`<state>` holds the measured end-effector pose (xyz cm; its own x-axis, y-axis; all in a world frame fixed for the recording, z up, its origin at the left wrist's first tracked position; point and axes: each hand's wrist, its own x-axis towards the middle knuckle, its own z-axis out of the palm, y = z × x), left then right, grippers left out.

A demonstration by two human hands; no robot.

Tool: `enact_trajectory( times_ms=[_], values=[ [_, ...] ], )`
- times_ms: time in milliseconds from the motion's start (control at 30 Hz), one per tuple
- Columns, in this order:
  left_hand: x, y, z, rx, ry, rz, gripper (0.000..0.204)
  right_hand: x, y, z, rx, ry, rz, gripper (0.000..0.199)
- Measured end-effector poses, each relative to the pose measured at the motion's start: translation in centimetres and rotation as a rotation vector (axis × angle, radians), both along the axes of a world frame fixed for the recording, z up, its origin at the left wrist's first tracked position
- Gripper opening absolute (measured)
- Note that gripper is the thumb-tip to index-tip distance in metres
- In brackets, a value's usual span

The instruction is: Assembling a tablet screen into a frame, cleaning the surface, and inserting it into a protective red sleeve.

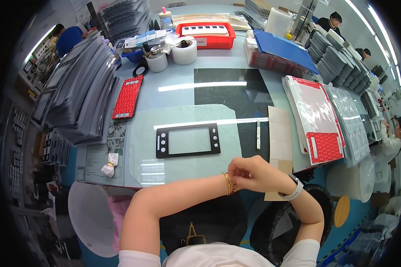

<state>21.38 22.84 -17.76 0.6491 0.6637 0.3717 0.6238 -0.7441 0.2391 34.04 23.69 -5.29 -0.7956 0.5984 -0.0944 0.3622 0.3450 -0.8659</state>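
Our pale blue glass-topped bench (173, 95) carries a black rectangular frame panel with a clear window (188, 140) lying flat at its near middle. Just near of it, our right hand (254, 171) curls closed around our left wrist; the left hand itself is hidden, so we cannot tell its state.

The right hand (249, 171) rests at the table's (173, 93) near edge, fingers curled over the left wrist, which wears a gold bracelet (228, 183); the left hand itself is hidden beneath it. A white watch (293, 190) circles the right wrist. Beyond the hands, apart from them, a black rectangular frame panel (188, 140) lies flat on a clear sheet. A red card (128, 97) lies further left.
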Motion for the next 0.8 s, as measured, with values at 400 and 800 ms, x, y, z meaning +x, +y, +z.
enact_trajectory(
  times_ms=[400, 800],
  values=[
    [-0.2, 0.7, -0.1, 0.018, -0.057, -0.029, 0.024, 1.5, -1.3, 0.1, 0.076, -0.033, -0.082, 0.014],
    [-0.4, 0.1, -0.2, 0.000, -0.090, -0.088, 0.024, 2.5, -1.8, -1.8, 0.632, -0.097, -0.061, 0.050]
  ],
)
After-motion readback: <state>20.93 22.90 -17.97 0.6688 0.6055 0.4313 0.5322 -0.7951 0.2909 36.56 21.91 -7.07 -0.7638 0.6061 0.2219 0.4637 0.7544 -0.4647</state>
